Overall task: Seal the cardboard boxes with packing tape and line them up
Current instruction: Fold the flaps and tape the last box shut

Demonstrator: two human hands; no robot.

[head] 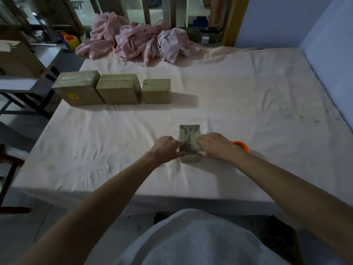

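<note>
Rumpled white bedsheet (248, 92) looks soft: fingers of left hand (166, 148) and right hand (215, 146) clasp the small brown taped cardboard box (189, 131) at frame centre, so pressing could tilt it and crease its tape.

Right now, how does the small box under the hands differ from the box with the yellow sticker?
The small box lies alone near the person; the box with the yellow sticker stands at the left end of a row. The left hand and the right hand hold the small box; the other is untouched. Both are brown cardboard.
</note>
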